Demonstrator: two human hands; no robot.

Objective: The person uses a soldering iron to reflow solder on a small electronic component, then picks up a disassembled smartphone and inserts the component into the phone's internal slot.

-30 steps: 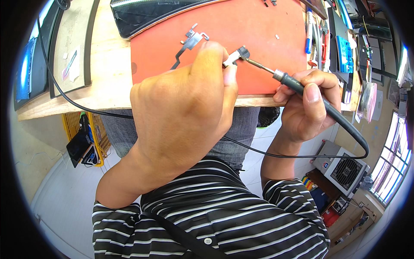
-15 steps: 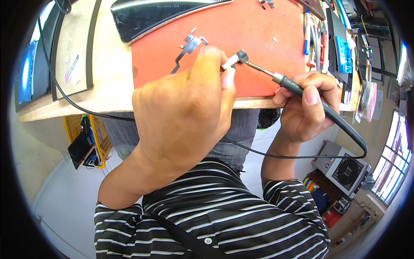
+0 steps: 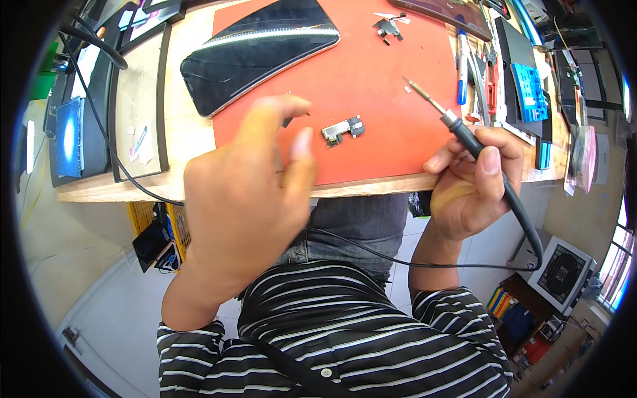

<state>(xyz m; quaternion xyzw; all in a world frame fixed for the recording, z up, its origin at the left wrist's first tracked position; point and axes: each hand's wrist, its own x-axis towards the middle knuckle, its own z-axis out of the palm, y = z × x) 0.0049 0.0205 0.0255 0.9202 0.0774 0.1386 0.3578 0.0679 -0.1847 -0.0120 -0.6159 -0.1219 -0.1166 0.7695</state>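
Observation:
My right hand (image 3: 474,179) grips the black handle of a soldering iron (image 3: 474,139), its thin metal tip pointing up and left above the orange mat (image 3: 385,159). My left hand (image 3: 245,186) hovers over the mat's left part, thumb and index finger apart, with nothing seen between them. Just right of those fingers lies a small silver-and-black electronic part (image 3: 342,131). A dark bit of another small piece (image 3: 287,123) shows behind the left fingers; most of it is hidden. Beyond the left hand rests a glossy black phone-like panel (image 3: 265,60).
Another small dark part (image 3: 388,28) lies at the mat's far side, near a brown-edged phone (image 3: 444,14). A blue-and-white pen (image 3: 462,66) and a blue case (image 3: 529,89) are on the right. The iron's cable (image 3: 398,263) loops below the table edge.
The left hand has let go of the silver-and-black part, which now lies on the mat, and has drawn left. The iron's tip has left that part and swung up. The view has shifted.

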